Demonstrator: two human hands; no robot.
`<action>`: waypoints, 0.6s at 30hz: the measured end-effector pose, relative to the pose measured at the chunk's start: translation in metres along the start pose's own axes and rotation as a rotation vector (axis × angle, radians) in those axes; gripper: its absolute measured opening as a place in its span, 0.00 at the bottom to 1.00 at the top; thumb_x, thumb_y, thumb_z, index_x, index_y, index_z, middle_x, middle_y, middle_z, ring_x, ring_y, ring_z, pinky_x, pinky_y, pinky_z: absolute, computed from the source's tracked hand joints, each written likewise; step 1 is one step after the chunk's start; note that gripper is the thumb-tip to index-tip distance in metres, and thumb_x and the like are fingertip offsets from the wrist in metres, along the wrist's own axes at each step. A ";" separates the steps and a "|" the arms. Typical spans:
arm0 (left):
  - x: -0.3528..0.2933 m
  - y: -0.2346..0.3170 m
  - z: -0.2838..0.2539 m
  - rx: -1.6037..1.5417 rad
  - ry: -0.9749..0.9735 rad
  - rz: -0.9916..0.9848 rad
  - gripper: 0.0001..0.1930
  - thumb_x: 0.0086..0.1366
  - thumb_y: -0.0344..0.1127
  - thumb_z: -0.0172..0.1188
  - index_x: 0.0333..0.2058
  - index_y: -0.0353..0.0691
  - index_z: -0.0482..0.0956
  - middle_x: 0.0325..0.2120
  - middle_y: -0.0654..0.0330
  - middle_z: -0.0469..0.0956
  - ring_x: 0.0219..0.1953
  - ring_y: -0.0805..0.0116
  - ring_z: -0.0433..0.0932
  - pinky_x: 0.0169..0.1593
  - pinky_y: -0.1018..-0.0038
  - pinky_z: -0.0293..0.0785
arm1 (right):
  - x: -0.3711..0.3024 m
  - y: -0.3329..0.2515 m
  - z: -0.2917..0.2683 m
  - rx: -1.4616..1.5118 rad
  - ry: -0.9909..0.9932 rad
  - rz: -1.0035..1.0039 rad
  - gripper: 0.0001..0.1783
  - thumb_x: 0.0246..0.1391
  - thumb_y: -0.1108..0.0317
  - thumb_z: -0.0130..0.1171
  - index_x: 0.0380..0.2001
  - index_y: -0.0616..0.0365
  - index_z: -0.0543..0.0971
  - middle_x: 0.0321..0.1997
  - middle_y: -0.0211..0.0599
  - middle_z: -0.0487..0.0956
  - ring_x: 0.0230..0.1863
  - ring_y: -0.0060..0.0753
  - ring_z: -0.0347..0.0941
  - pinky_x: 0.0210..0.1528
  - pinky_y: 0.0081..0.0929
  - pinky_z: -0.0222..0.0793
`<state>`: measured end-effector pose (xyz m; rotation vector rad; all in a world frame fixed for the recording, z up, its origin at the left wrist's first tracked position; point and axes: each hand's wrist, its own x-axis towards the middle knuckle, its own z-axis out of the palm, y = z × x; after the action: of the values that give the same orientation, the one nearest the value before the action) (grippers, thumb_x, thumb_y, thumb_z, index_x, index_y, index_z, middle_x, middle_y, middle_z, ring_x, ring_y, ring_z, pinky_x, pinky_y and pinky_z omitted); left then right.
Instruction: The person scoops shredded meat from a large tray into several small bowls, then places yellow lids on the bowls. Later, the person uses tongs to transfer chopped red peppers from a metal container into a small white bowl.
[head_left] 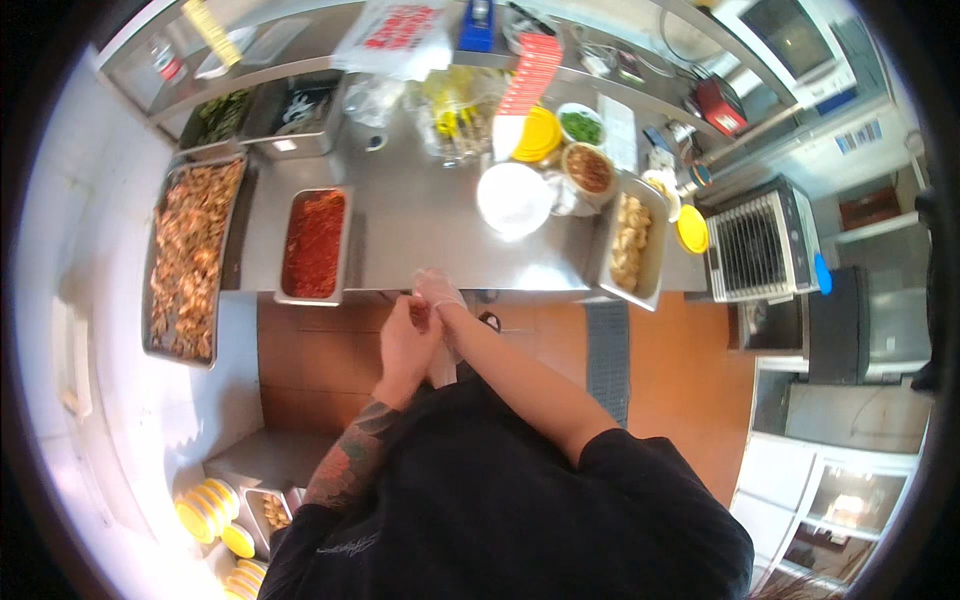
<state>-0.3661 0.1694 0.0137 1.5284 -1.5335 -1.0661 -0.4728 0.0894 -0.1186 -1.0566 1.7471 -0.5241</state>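
In front of my body, just short of the counter's near edge, my two hands meet. On my right hand is a thin clear plastic glove; its fingers point toward the counter, too small and blurred to make out. Pressed against the right wrist is my bare left hand, its fingers closed at the glove's cuff. A pale strip hangs below the wrists, unclear. Closest on the counter is a metal pan of red chopped food, to the left.
A long tray of browned pieces lies far left. On the right stand a pan of pale pieces, a white round container, a bowl of chopped greens and yellow lids. A shelf crosses the back; an air cooler stands right.
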 end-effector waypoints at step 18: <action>0.155 0.035 0.129 0.135 -0.052 -0.120 0.08 0.66 0.35 0.60 0.36 0.36 0.77 0.27 0.51 0.80 0.31 0.53 0.79 0.37 0.62 0.74 | -0.092 -0.048 -0.295 0.113 -0.333 -0.431 0.18 0.66 0.62 0.55 0.52 0.63 0.78 0.48 0.52 0.82 0.35 0.43 0.83 0.37 0.36 0.77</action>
<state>-0.5055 0.0224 -0.0169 1.7161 -1.5939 -1.0961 -0.7059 0.1065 0.0889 -1.3603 1.1885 -0.6601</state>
